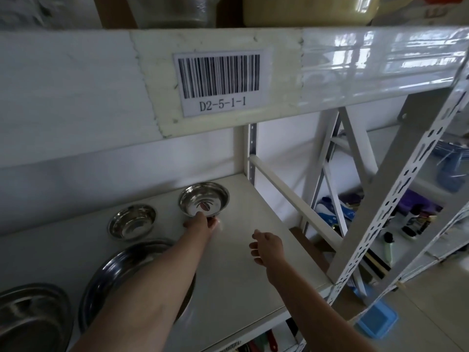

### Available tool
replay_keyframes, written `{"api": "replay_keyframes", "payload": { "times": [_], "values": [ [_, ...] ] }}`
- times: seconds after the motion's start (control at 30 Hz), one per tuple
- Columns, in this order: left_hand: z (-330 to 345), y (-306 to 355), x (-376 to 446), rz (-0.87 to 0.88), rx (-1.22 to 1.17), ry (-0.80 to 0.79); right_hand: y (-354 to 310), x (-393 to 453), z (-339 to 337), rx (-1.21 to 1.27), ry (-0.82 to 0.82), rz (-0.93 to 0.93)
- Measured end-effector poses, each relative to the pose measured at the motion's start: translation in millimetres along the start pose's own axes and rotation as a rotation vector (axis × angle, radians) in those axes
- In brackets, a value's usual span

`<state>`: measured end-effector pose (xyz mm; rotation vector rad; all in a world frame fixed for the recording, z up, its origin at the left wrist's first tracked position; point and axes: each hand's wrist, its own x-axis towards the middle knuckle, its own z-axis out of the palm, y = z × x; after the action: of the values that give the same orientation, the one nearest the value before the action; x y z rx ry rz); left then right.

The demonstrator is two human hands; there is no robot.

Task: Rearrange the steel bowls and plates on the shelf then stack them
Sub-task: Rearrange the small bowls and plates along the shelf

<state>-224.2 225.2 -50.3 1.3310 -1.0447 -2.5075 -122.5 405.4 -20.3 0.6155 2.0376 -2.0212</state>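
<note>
A steel bowl (204, 198) sits tilted at the back of the white shelf (236, 275), and my left hand (200, 222) grips its near rim. Left of it stands a second, smaller steel bowl (132, 221). A large round steel plate (121, 270) lies in front, partly hidden under my left forearm. Another steel plate (30, 318) shows at the bottom left corner. My right hand (266, 246) hovers over the bare shelf to the right, fingers loosely apart, holding nothing.
The shelf beam above carries a barcode label (219, 82) reading D2-5-1-1. A perforated white upright (396, 196) and a crossbar (294, 199) bound the shelf's right end. Assorted goods lie on neighbouring racks beyond, and a blue tray (375, 320) lies on the floor.
</note>
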Motion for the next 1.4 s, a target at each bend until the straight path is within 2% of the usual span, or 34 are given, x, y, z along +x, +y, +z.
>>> {"api": "replay_keyframes", "payload": {
  "times": [0.33,0.83,1.07,1.4],
  "values": [
    [-5.1,14.1,-27.9,0.122,0.040,-0.105,-5.6,-2.3,14.1,-0.022,-0.008,0.001],
    [-42.9,52.4,-95.1,0.153,-0.020,-0.226,-14.8,-6.7,55.3,-0.083,-0.082,-0.017],
    [-80.5,79.4,-117.0,0.220,0.009,-0.244,-22.8,-11.9,82.5,-0.158,-0.151,-0.035],
    [-151.5,126.5,-143.6,0.307,-0.091,-0.162,-32.4,-8.7,143.4,-0.356,-0.283,-0.145]
  ]
}}
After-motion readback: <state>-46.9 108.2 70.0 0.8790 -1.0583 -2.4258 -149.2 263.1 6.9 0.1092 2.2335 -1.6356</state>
